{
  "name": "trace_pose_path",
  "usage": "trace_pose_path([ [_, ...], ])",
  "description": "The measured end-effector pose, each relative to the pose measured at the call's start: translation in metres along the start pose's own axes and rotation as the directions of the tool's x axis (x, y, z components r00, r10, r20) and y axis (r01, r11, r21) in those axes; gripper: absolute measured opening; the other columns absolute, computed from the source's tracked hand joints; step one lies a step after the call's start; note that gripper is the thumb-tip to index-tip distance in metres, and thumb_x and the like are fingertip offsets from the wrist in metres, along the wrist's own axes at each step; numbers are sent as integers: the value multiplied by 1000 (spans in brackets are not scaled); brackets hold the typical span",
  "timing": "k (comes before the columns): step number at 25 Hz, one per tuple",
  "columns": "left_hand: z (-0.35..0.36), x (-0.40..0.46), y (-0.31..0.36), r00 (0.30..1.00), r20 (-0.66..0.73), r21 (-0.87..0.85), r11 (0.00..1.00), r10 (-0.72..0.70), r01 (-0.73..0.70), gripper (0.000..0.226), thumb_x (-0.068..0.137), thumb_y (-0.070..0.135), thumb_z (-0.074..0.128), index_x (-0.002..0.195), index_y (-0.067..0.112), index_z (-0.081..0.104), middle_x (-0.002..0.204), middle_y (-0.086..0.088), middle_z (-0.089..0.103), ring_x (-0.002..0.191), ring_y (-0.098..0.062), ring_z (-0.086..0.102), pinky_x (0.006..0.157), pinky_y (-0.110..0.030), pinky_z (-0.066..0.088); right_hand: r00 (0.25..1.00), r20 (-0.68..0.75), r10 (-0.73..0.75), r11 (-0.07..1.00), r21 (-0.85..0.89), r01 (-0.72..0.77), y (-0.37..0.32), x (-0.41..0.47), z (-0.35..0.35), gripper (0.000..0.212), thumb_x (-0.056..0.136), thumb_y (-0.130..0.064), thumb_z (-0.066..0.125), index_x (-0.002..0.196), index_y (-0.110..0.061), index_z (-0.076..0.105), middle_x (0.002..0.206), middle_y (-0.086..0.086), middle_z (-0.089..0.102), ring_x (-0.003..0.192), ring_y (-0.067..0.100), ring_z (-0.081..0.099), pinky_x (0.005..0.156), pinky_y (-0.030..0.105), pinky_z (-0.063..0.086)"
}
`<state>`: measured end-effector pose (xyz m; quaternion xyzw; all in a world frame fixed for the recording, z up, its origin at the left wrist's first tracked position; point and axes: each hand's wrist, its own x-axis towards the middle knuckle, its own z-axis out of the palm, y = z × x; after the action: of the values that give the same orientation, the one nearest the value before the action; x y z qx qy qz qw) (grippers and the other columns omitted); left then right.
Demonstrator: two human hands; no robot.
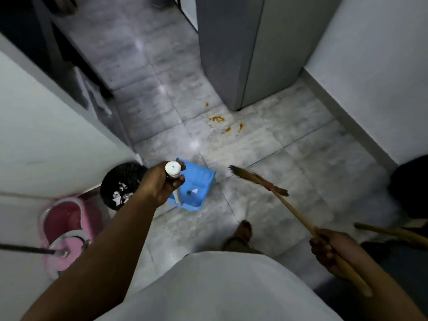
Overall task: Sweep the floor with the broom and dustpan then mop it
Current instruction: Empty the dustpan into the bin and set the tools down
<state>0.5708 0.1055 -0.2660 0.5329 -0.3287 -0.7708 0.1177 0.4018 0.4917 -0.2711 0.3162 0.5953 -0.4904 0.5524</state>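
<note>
Both grips are full: the right hand (324, 250) wraps the long straw broom (284, 205), the left hand (162, 181) the white upright handle of the blue plastic dustpan (196, 184). On the grey marble floor (289, 158), orange spilled crumbs (217, 119) lie beyond the dustpan (toward the grey fridge (243, 54)); the broom's axis points there, so the right hand leads.

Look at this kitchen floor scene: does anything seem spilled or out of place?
Yes. Orange splatters lie scattered on the grey marble floor tiles near the foot of the grey refrigerator, beyond the blue plastic dustpan. They look like spilled food. The straw broom has not reached them.
</note>
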Motion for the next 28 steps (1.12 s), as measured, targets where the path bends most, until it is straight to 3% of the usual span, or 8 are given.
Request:
trace_pose_path([
  [4, 92, 25, 11, 966, 257, 47, 998, 31, -44, 56, 80, 56, 64, 91, 2, 55, 79, -11, 64, 60, -27, 53, 45, -23, 39, 984, 12, -179, 977, 120, 177, -47, 0, -36, 18, 101, -20, 39, 99, -10, 54, 65, 14, 56, 38, 12, 43, 30, 21, 36],
  [7, 152, 39, 9, 921, 388, 352, 918, 37, -185, 87, 44, 72, 82, 101, 10, 59, 93, -3, 67, 67, -22, 62, 54, -25, 47, 912, 40, -409, 900, 184, 396, -86, -6, -55, 38, 94, -45, 49, 92, -10, 62, 78, 21, 62, 52, 22, 55, 45, 29, 46],
  [11, 233, 74, 13, 903, 356, 717, 550, 240, -429, 53, 53, 37, 89, 95, 20, 61, 79, -4, 66, 60, -12, 61, 59, -31, 46, 719, 73, -691, 715, 219, 664, -158, -7, -76, 80, 59, -80, 65, 104, -14, 56, 87, 22, 67, 69, 27, 63, 58, 34, 51],
  [14, 309, 118, 25, 898, 342, 742, 506, 277, -439, 34, 61, 36, 90, 77, 22, 64, 65, -2, 68, 61, -19, 64, 64, -35, 47, 626, -176, -760, 643, -58, 764, -213, -2, -95, 55, 69, -58, 76, 94, -17, 50, 72, 14, 69, 63, 26, 62, 55, 35, 49],
  [17, 389, 163, 37, 889, 386, 773, 440, 248, -458, 33, 64, 47, 85, 75, 23, 67, 70, -1, 72, 70, -22, 69, 69, -38, 53, 507, -459, -730, 670, -333, 663, -264, -3, -118, 30, 93, -46, 56, 84, -17, 56, 58, 8, 64, 52, 24, 59, 56, 37, 45],
  [21, 490, 215, 49, 860, 453, 784, 355, 235, -510, 32, 56, 55, 81, 79, 39, 65, 81, -1, 73, 82, -27, 72, 82, -50, 58, 339, -588, -734, 674, -571, 468, -317, -19, -156, 29, 97, -46, 46, 104, -23, 61, 84, 1, 64, 68, 13, 60, 64, 29, 47],
  [23, 546, 235, 51, 829, 520, 787, 262, 207, -559, 32, 64, 49, 80, 85, 34, 62, 88, -3, 72, 86, -29, 71, 85, -49, 57, 232, -623, -747, 655, -632, 414, -339, -25, -181, 23, 98, -38, 48, 96, -18, 61, 78, 0, 61, 63, 4, 53, 57, 25, 39],
  [28, 693, 255, 27, 763, 630, 746, 163, 146, -646, 25, 77, 29, 80, 97, 22, 66, 95, -3, 70, 91, -29, 68, 84, -42, 57, 115, -684, -721, 683, -671, 291, -375, -4, -265, 33, 98, -32, 51, 78, -10, 64, 73, 8, 63, 71, 28, 60, 63, 34, 40],
])
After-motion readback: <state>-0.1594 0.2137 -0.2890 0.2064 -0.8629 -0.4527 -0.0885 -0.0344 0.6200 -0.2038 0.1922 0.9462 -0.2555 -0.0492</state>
